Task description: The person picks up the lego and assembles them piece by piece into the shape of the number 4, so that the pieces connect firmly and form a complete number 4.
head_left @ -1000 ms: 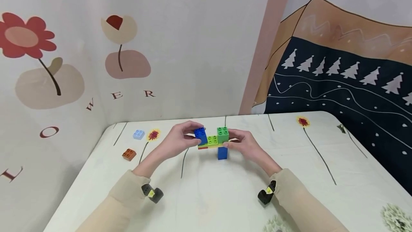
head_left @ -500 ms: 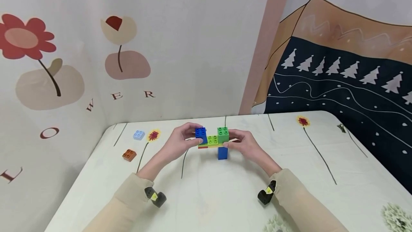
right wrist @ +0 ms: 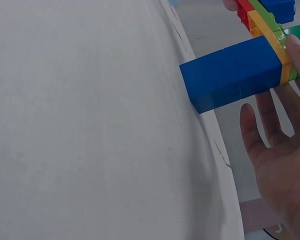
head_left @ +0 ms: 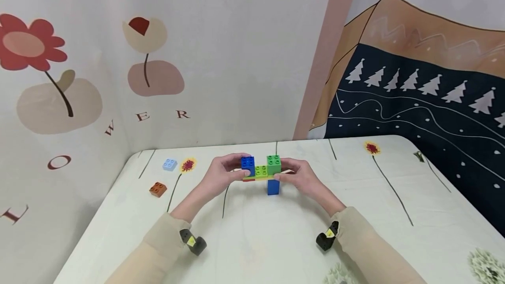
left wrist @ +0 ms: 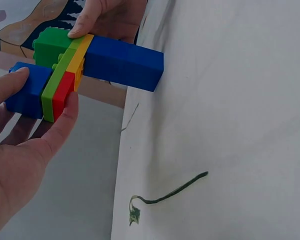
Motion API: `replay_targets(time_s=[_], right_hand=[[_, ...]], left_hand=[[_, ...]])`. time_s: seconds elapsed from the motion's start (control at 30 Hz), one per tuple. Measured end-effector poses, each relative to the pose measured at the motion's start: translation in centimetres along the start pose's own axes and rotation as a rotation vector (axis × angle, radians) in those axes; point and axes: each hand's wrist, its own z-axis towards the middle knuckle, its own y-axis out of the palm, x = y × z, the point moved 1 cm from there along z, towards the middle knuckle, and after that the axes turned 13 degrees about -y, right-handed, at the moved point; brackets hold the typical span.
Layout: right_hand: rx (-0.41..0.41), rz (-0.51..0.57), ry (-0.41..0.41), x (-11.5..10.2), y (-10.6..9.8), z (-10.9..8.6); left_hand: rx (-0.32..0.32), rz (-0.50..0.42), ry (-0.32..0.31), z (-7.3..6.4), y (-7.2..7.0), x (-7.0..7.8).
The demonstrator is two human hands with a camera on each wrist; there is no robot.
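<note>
A toy-brick structure stands upright in the middle of the head view. Its base is a column of two blue bricks (right wrist: 235, 72), topped by thin yellow (left wrist: 83, 49) and red (left wrist: 64, 92) pieces and a lime green plate (head_left: 261, 171). A green brick (head_left: 273, 165) sits on the plate's right end, a blue brick (head_left: 247, 165) on its left end. My left hand (head_left: 222, 175) grips that end, thumb on the blue brick and a finger under the red piece. My right hand (head_left: 300, 177) holds the right end, thumb at the plate and green brick.
A light blue brick (head_left: 169, 164) and a brown brick (head_left: 158, 189) lie apart on the table's left side. The white tablecloth (head_left: 252, 240) has printed flowers. A curtain (head_left: 236, 56) hangs behind the table.
The blue brick on the left end was tilted and now sits square on the lime plate. My left hand has shifted slightly right with it. The right hand stays in place.
</note>
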Motion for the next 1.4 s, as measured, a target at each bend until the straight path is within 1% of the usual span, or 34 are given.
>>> replay_targets(time_s=[0.3, 0.57, 0.8, 0.9, 1.07, 1.17, 1.27, 1.33, 1.4], right_hand=[[-0.003, 0.001, 0.013, 0.0, -0.1, 0.0], [-0.002, -0.008, 0.012, 0.2, 0.0, 0.1], [-0.014, -0.025, 0.024, -0.2, -0.1, 0.1], [-0.019, -0.045, 0.029, -0.3, -0.2, 0.0], [-0.018, -0.050, 0.014, -0.2, -0.4, 0.0], [-0.020, -0.045, 0.007, -0.1, -0.3, 0.0], [-0.018, -0.045, 0.007, 0.0, -0.3, 0.0], [-0.014, -0.048, 0.010, 0.0, -0.2, 0.0], [-0.014, -0.051, 0.010, 0.0, -0.2, 0.1]], left_hand=[[0.005, -0.068, -0.039, 0.1, 0.0, 0.0], [0.010, -0.066, -0.048, 0.3, -0.2, 0.0], [0.016, -0.090, -0.066, 0.2, -0.2, 0.0], [0.022, -0.062, -0.049, 0.1, 0.0, -0.1], [-0.008, 0.021, 0.010, -0.1, 0.1, -0.3], [-0.027, 0.057, 0.030, -0.2, -0.4, -0.4], [-0.021, 0.073, 0.048, -0.3, -1.4, -0.4], [-0.006, 0.078, 0.058, -0.5, -2.2, -0.4], [0.026, 0.092, 0.056, -0.7, -3.3, -0.5]])
